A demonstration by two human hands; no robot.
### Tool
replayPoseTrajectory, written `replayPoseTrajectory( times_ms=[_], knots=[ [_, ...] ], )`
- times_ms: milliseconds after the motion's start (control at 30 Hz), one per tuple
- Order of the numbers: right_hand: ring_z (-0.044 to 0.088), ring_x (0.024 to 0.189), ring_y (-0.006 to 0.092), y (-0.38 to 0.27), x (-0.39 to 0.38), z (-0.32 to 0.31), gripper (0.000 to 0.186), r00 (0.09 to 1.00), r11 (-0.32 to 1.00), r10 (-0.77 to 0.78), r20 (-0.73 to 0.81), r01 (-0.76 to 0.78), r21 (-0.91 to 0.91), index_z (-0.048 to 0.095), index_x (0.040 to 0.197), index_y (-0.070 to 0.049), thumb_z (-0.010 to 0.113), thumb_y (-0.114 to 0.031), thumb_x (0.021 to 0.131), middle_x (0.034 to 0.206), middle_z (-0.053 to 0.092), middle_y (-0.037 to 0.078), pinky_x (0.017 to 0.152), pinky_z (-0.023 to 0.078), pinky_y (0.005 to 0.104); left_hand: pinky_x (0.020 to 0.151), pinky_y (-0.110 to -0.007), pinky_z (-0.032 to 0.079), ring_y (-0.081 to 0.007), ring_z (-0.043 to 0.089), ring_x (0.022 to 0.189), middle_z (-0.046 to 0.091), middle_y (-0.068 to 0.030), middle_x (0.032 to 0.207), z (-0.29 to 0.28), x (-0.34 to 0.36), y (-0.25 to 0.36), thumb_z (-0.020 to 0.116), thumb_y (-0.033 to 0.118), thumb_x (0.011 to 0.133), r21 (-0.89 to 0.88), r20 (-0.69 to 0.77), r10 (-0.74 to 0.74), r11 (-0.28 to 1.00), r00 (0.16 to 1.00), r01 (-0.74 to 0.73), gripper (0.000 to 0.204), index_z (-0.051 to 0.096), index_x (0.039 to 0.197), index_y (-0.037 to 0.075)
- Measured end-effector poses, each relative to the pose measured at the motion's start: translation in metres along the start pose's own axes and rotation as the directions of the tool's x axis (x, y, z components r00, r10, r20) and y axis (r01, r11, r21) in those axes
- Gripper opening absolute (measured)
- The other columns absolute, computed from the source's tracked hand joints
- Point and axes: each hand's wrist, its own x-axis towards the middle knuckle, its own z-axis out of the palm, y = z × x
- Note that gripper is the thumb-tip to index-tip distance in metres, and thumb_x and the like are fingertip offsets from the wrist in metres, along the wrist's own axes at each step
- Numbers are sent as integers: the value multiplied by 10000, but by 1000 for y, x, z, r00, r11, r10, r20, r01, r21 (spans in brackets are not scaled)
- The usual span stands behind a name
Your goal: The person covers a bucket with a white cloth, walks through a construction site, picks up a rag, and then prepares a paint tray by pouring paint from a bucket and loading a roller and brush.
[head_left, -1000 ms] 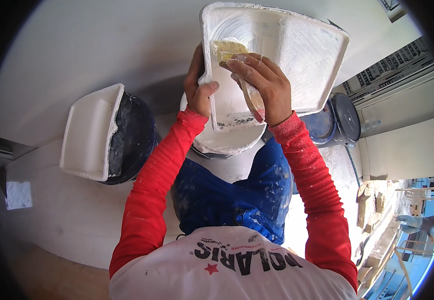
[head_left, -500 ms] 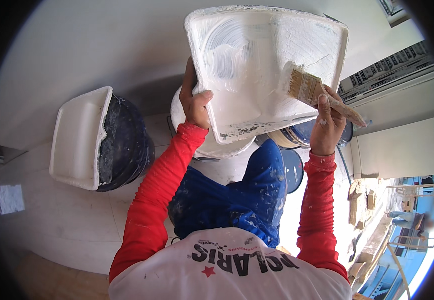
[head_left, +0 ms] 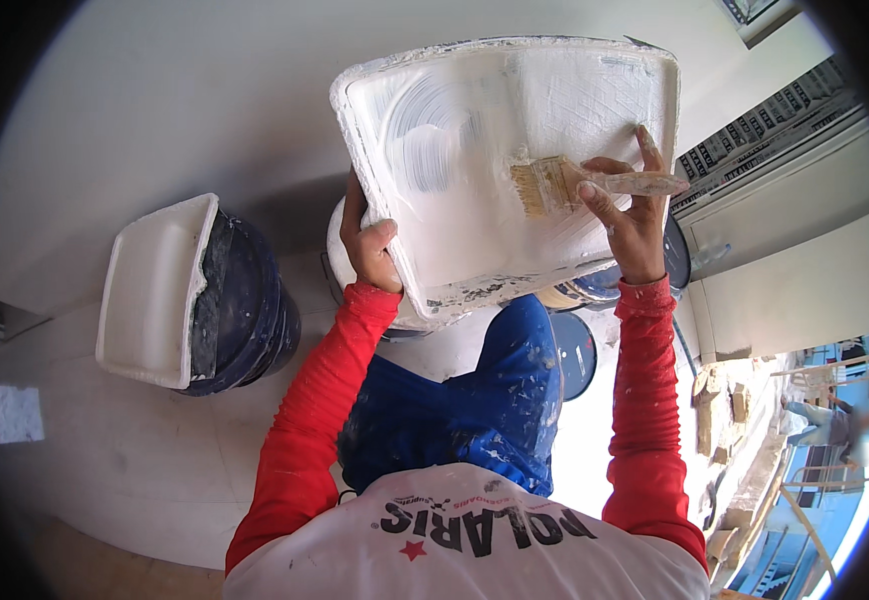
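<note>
My left hand (head_left: 371, 245) grips the left rim of a paint tray (head_left: 595, 105), thumb over the edge and fingers behind it. The tray is coated in white paint, with curved brush streaks at its left part. In my right hand (head_left: 637, 222) is a wide, flat paintbrush (head_left: 560, 186) with a paint-smeared handle. Its bristles touch the paint near the middle of the tray, pointing left. The handle passes between thumb and fingers, with the index finger stretched out along the tray's right side.
A second white tray (head_left: 150, 295) leans on a dark bucket (head_left: 245, 320) at the left. Below my tray stand a white-rimmed bucket (head_left: 340, 240) and a dark blue lid (head_left: 576, 352). A pale wall (head_left: 215, 100) rises behind. Far right, a person (head_left: 830, 425) is among planks and rubble.
The brush has moved left and slightly down, from the tray's right part to its middle, and its handle lies more level. The tray has shifted a little left and toward me.
</note>
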Motion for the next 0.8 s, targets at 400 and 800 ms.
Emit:
replayPoseTrajectory(
  times_ms=[400, 800],
  knots=[
    [618, 795, 147, -28, -40, 22, 214, 976, 940, 116, 183, -167, 297, 679, 994, 3, 734, -68, 799, 983, 645, 73, 688, 492, 272, 1046, -372, 378, -300, 491, 1234, 439, -235, 1378, 24, -24, 1, 509, 245, 637, 209, -35, 2, 978, 999, 5, 896, 273, 1436, -84],
    [615, 844, 158, -7, -118, 81, 234, 979, 941, 181, 90, -199, 275, 653, 1050, 11, 700, -111, 856, 965, 613, 87, 725, 499, 264, 1055, -346, 346, -296, 481, 1232, 468, -238, 1351, -17, 1, -13, 475, 232, 670, 367, -12, 68, 929, 998, -58, 826, 316, 1407, -103]
  ],
)
